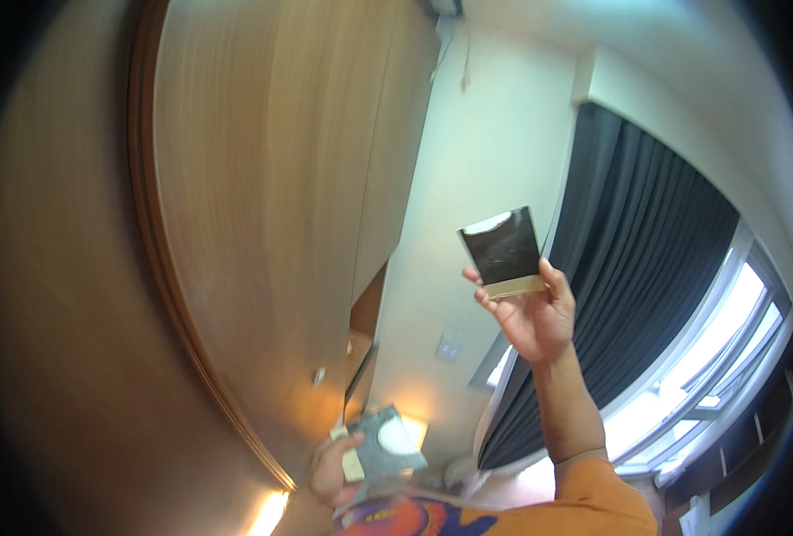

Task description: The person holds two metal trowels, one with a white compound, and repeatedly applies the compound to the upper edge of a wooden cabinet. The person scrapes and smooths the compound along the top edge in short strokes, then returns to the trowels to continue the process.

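Note:
My right hand is raised, its palm towards me. Between thumb and fingers it grips a flat, squarish dark panel with a cream strip along its lower edge and a bright white curved patch at the top. Lower down and to the left, my left hand holds a similar flat, grey-blue panel by its cream strip. A bright rounded patch shows on that panel too. The two panels are apart. What exactly they are cannot be told. Some fingers of both hands are hidden.
A large wooden cabinet front with a small metal handle rises at the left. Behind my right hand are a pale wall, a wall switch panel and dark curtains. Windows stand at the right.

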Tool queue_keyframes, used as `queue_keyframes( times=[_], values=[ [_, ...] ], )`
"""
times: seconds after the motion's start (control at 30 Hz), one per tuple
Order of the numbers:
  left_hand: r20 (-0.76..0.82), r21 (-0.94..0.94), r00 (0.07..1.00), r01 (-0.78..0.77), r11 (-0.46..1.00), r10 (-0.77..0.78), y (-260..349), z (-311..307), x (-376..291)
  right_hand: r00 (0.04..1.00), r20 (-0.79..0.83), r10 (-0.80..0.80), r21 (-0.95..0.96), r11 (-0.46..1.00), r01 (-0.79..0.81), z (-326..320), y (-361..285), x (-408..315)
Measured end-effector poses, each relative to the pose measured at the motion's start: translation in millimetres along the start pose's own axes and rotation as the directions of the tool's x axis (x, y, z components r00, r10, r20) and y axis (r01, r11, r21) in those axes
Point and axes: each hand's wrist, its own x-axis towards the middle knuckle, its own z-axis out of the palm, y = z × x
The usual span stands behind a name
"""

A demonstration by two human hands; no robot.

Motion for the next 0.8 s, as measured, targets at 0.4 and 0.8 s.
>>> queue_keyframes(
  times=[0.4,0.8],
  values=[
    [0.174,-0.023,0.982,-0.065,0.998,0.068,-18,-3,159,0.303,0.953,0.003,-0.052,-0.984,0.173,69,-206,268],
    [0.184,-0.078,0.983,0.005,0.997,0.01,-28,-19,266,0.37,0.902,-0.223,-0.319,-0.921,0.222,117,-236,330]
  ],
)
